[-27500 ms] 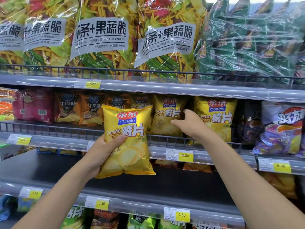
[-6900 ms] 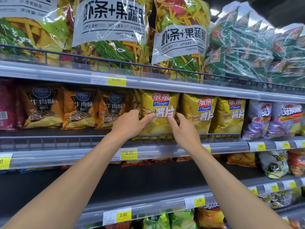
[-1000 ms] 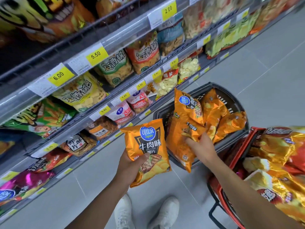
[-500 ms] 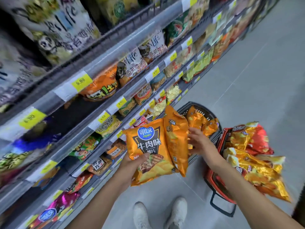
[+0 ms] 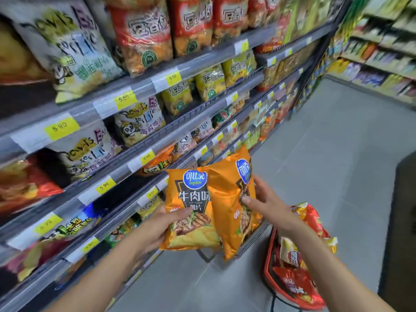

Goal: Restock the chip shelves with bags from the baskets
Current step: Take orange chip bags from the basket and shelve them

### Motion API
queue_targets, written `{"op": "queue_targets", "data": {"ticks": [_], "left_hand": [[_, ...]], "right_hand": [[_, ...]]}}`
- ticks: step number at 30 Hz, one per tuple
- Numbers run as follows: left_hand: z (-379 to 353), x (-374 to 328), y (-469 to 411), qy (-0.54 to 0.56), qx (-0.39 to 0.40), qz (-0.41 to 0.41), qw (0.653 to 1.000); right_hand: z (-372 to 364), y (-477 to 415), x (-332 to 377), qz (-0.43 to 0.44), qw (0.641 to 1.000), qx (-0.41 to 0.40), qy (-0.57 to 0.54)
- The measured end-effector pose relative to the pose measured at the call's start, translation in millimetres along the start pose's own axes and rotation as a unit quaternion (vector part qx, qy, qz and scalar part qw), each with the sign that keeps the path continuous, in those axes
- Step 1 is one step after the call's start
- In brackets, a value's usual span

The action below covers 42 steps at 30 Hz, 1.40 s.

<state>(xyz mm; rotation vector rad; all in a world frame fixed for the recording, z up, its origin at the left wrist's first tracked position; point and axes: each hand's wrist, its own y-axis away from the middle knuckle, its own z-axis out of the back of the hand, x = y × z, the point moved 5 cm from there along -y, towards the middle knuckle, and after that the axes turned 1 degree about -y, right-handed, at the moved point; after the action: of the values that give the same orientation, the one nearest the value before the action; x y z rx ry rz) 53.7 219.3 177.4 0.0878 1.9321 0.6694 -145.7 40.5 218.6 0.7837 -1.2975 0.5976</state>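
Grey floor tiles (image 5: 326, 154) run down a shop aisle, with long grey metal shelves (image 5: 135, 159) filling the left of the frame. Nearest the camera, two bare forearms reach in from the bottom edge. The left hand (image 5: 157, 230) grips a glossy orange chip bag with a blue round logo and black lettering (image 5: 191, 199) by its lower corner, thumb laid across the front and fingers hidden behind. The right hand (image 5: 267, 203) holds a second orange chip bag of the same kind (image 5: 227, 212), thumb pressed on its face and fingers curled round its right edge. Both bags are upright at the centre of the frame, held in the air beside the shelves; the second bag's left edge overlaps the first bag's right edge, so the two touch. Just beneath them a strip of dark mesh basket rim (image 5: 254, 237) shows. At lower right a red plastic basket (image 5: 267, 269) sits on the floor, filled with shiny red-and-gold snack bags (image 5: 295, 280). Along the shelf fronts run yellow price tags (image 5: 104, 184). Behind these stand white bags with black scrawled lettering (image 5: 83, 149) at the left and tall red-and-orange bags (image 5: 144, 34) on the top row. At the upper right, well beyond the aisle's end, further shelves of goods (image 5: 382, 48) are too blurred to read.
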Motion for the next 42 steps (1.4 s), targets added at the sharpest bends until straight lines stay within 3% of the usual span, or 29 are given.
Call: {"op": "queue_targets", "data": {"ticks": [5,11,17,22,31,42], "left_hand": [[-14.9,-18.1,42.0,-0.013,-0.023,-0.038,0.999],[-34.3,-19.7,99.8,-0.03,-0.122,-0.111,0.986],[-34.1,-1.7,168.7,-0.06,-0.258,-0.162,0.951],[-29.9,-3.5,233.2,-0.078,-0.351,-0.203,0.911],[2.9,0.7,386.2,-0.065,-0.476,-0.236,0.845],[60.0,57.8,619.7,-0.047,-0.6,-0.25,0.759]], "right_hand": [[-11.0,23.4,34.5,-0.033,0.998,0.042,-0.026],[-12.2,47.3,48.2,-0.027,0.998,0.035,-0.043],[-17.0,75.6,71.4,0.012,1.0,-0.009,0.013],[-46.7,91.7,107.1,0.066,0.996,0.001,0.064],[-163.1,121.2,169.4,0.124,0.987,0.08,0.068],[-376.8,214.9,214.0,0.188,0.96,0.207,0.033]]}}
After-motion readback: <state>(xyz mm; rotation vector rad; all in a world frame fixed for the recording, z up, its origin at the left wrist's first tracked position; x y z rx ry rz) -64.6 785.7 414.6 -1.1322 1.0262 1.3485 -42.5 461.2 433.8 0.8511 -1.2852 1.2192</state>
